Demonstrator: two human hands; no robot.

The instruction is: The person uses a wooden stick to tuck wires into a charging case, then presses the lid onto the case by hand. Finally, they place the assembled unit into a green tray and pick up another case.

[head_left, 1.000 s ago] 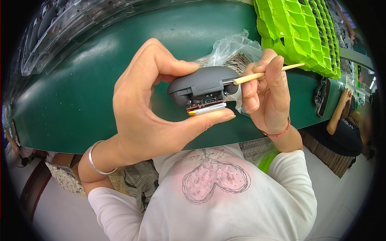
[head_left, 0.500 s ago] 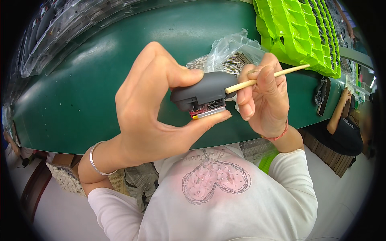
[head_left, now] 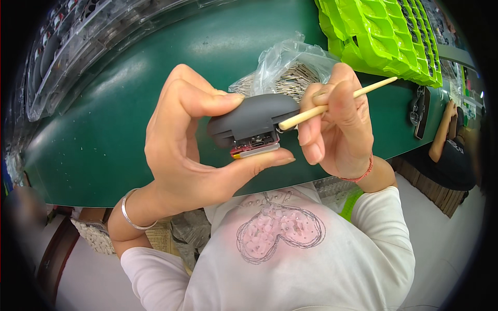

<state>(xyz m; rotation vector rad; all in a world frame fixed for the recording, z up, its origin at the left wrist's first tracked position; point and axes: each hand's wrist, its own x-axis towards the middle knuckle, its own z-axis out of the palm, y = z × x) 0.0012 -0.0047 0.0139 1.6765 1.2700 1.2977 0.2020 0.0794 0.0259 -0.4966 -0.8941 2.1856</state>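
Observation:
Between thumb and fingers, my left hand [head_left: 179,135] grips a dark grey rounded plastic housing [head_left: 254,116]. Along its near side a red circuit board with a small port [head_left: 258,141] shows, above a flat silver part [head_left: 257,151] that my left thumb presses from below. My right hand [head_left: 340,124] is closed around a pale wooden stick [head_left: 334,105], held like a pen. The stick's thick end meets or nearly meets the right edge of the housing; its thin end points up to the right. Exact contact is hard to make out.
Behind my hands, a clear plastic bag [head_left: 290,59] lies on the green table [head_left: 119,124] with many thin metal pins [head_left: 295,82]. Bright green trays [head_left: 384,36] stand far right, near a dark flat object [head_left: 423,114]. Clear plastic trays [head_left: 67,67] line the far left. Another person's arm [head_left: 442,132] shows at right.
Both hands, with the housing and stick, have shifted slightly left in the picture. The stick's thick end stays by the housing's right edge. The grips look the same.

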